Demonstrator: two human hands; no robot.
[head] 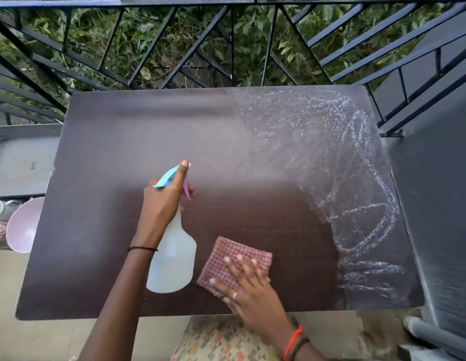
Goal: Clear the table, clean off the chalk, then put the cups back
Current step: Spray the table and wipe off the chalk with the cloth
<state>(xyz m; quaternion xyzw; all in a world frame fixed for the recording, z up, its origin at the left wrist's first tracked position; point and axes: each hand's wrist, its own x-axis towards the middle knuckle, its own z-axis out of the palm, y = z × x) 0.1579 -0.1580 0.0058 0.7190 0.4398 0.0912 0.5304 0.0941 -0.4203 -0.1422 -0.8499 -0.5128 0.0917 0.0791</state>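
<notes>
Left hand [160, 207] gripping spray bottle [174, 259], right hand [252, 290] pressing cloth [226, 254], fingers [242, 267] flat, chalk [357, 178] streaking dark table [122, 131] beside balcony railing [174, 48].

No words or numbers are showing anywhere; the white chalk marks [357, 178] on the dark brown surface [117, 152] are forming only scribbles.

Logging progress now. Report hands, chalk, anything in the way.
Left hand grips spray bottle. Right hand flat on checked cloth. Chalk smeared over table's right side. Nothing blocks it.
</notes>
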